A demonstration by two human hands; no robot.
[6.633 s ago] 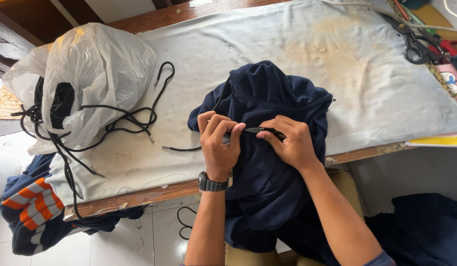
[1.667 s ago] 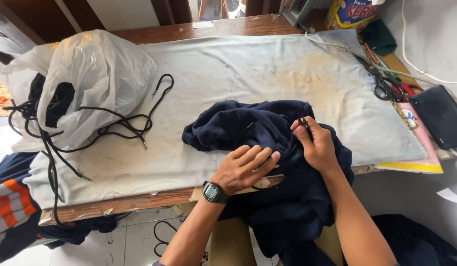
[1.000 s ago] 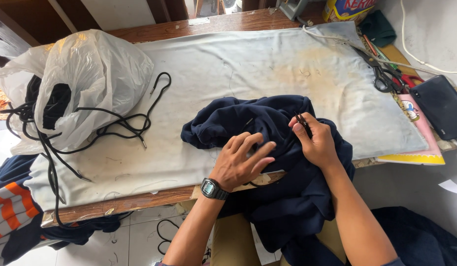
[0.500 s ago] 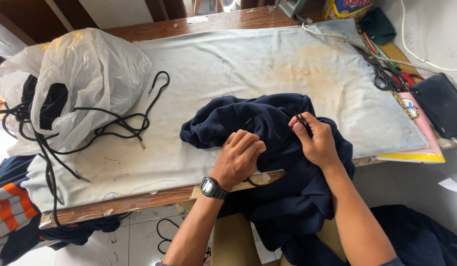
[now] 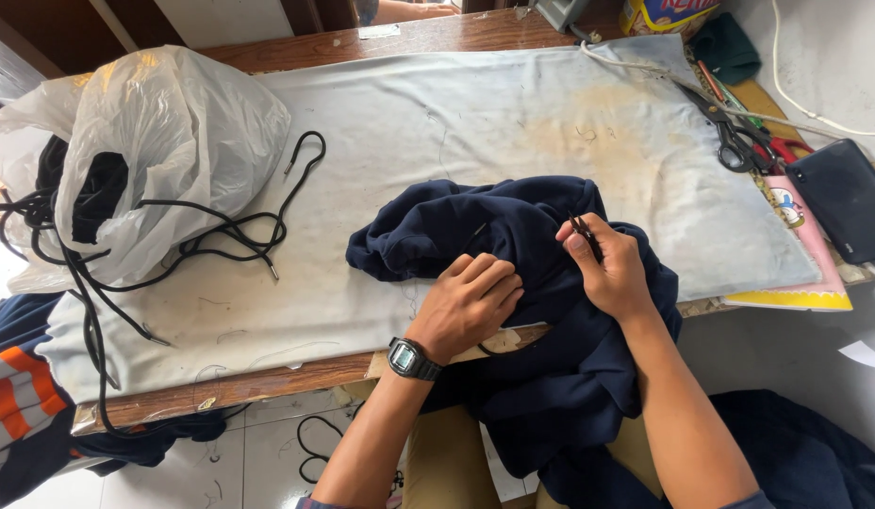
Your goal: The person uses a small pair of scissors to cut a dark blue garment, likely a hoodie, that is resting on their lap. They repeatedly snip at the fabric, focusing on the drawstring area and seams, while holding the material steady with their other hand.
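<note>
A dark navy garment [image 5: 475, 236] lies bunched at the near edge of the table and hangs down over my lap. My left hand [image 5: 470, 306], with a black wristwatch [image 5: 411, 358] on the wrist, grips a fold of the navy cloth with curled fingers. My right hand [image 5: 607, 269] pinches a thin black drawstring end [image 5: 581, 228] that sticks up out of the garment. A short piece of the same black cord [image 5: 477, 231] shows on the cloth between the two hands.
A pale stained cloth [image 5: 437, 123] covers the wooden table. A white plastic bag [image 5: 164, 141] with several loose black cords [image 5: 221, 236] sits at the left. Black scissors [image 5: 730, 132], a dark phone [image 5: 843, 198] and a yellow-edged book [image 5: 796, 283] lie at the right.
My left hand went from flat on the garment to clenched on a fold of it. My right hand keeps its pinch on the cord end in the same place.
</note>
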